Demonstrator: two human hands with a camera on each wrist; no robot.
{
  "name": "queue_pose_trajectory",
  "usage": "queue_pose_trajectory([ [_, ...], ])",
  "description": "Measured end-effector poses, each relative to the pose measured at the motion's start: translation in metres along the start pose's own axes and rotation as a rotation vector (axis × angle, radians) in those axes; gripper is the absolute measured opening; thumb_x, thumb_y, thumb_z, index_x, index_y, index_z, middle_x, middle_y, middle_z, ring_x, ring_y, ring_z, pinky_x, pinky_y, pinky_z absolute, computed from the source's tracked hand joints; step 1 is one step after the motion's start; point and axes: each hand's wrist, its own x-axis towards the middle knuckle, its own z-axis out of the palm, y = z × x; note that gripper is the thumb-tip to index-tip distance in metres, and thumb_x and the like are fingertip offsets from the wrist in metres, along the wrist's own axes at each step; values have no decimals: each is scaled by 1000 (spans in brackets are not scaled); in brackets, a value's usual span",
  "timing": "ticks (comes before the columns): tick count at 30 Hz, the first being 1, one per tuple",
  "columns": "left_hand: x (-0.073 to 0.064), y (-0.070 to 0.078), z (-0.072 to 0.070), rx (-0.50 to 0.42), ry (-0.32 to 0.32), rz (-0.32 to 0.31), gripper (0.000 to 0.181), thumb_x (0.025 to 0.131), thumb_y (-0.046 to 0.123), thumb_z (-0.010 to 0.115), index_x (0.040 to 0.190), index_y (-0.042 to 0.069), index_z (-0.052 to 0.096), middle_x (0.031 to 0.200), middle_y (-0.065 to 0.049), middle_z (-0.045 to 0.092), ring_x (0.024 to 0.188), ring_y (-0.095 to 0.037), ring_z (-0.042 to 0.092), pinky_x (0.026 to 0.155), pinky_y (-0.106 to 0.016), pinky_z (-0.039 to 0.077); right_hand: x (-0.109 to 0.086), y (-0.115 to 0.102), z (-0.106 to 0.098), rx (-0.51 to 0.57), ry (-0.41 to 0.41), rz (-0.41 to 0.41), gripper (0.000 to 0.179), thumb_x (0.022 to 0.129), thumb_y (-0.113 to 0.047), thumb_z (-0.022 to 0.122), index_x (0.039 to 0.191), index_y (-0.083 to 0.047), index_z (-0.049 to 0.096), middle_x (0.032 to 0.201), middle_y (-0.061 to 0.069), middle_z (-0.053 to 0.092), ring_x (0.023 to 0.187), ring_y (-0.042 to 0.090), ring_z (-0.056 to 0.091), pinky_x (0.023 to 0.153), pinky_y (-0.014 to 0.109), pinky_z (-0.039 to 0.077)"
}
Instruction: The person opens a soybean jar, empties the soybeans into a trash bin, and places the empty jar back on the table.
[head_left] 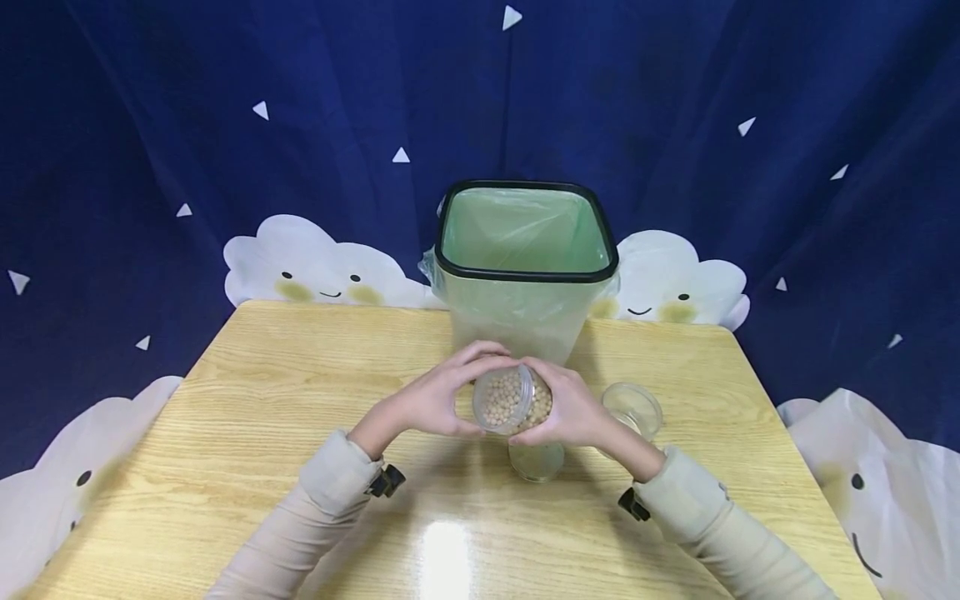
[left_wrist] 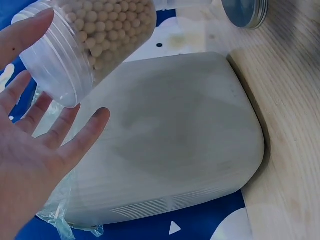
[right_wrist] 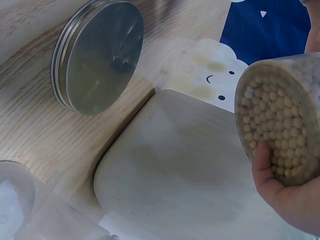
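Observation:
Both hands hold a clear jar (head_left: 539, 400) of round beige beads, tilted on its side above the table. My right hand (head_left: 572, 405) grips the bead-filled end; in the right wrist view one fingertip presses the jar's flat base (right_wrist: 275, 127). At the other end, my left hand (head_left: 442, 398) curves its thumb and fingers round the clear ridged part (left_wrist: 57, 60). The left wrist view shows those fingers spread beneath the rim. Whether a lid covers that end, I cannot tell. Under the hands is a silver metal lid (right_wrist: 105, 57), and what lies beneath it is hidden.
Just beyond the hands stands a pale bin (head_left: 517, 312) with a black rim and a clear plastic liner. An open clear container (head_left: 636, 407) stands to the right, partly behind the right wrist. A blue curtain (head_left: 337, 100) hangs behind the wooden table (head_left: 315, 358).

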Motion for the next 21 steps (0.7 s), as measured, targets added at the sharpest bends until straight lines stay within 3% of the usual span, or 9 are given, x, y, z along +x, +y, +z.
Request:
queue_pose_trajectory([
  [3,0,2,0,17,9,-58,89,55,15,86,133,10,43,129,-10,40,116,-19,41,96,-37,38,0,-1,0,0,0,3,93,47,-36,86,125,-3,48,114,12,58,98,27,57,80,41,48],
  [6,-1,6,1,44,44,-173,87,55,27,87,130,11,45,119,-5,47,99,-16,51,80,-32,48,0,-1,0,3,5,10,92,47,-37,86,124,-4,48,114,11,58,98,26,57,80,40,48],
  [9,-1,8,2,55,77,-271,85,56,39,85,126,11,47,107,-3,52,81,-13,53,63,-28,49,0,0,1,6,13,13,91,47,-38,86,123,-5,49,113,9,59,97,24,57,79,40,48],
  [12,0,9,3,64,80,-310,83,55,42,84,123,10,48,104,-4,54,78,-13,53,62,-26,48,1,0,2,4,19,6,90,47,-39,86,123,-5,49,112,9,59,96,24,57,79,39,48],
  [16,-1,10,0,110,67,-301,95,54,46,84,131,10,42,117,-9,49,90,-19,55,75,-31,48,0,0,2,7,25,-3,90,47,-39,86,122,-5,50,112,9,59,96,24,58,80,39,48],
  [21,-1,7,-4,119,-1,-150,102,54,31,87,139,13,33,140,-13,28,125,-25,33,97,-45,35,0,0,1,9,30,-15,91,47,-38,86,123,-4,49,112,10,59,97,25,58,80,40,48],
])
